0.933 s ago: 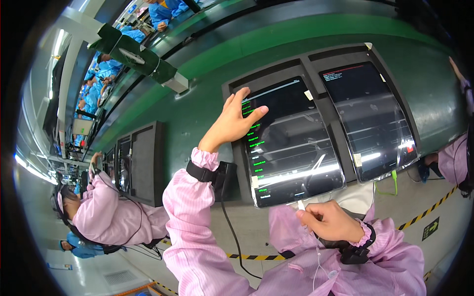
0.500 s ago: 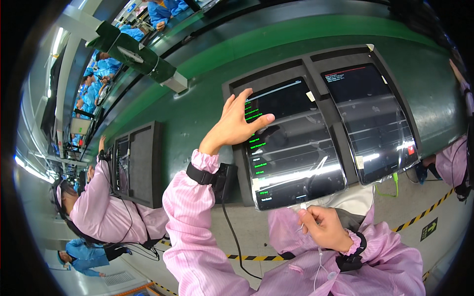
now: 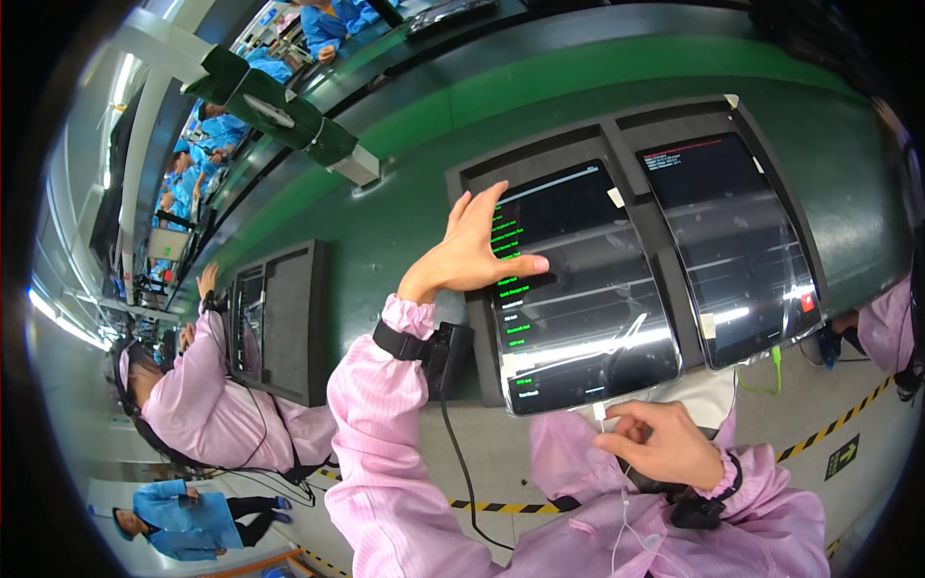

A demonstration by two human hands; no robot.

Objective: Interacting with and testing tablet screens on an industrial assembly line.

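A large black tablet [image 3: 578, 299] with green and white lines of text lies in the left bay of a dark grey foam tray [image 3: 549, 149]. My left hand [image 3: 467, 252] is open across its left edge, fingers spread and thumb on the screen. A white plug on a thin cable [image 3: 599, 411] meets the tablet's near edge. Just right of it, my right hand [image 3: 668, 438] has bent fingers, with thumb and index finger apart; the cable passes beside them. A second tablet [image 3: 737, 246] lies in the right bay, showing red and white text and a red mark.
The foam tray rests on a green bench [image 3: 405, 202]. A green cable [image 3: 777, 371] runs from the second tablet's near edge. A wrapped post [image 3: 289, 120] stands at far left. Another foam tray [image 3: 299, 318] lies left, beside a person in pink [image 3: 217, 395]. People in blue sit beyond.
My right thumb and fingers have eased apart and shifted right of the white plug, which now shows more. My left hand remains on the tablet. The whole view has shifted slightly.
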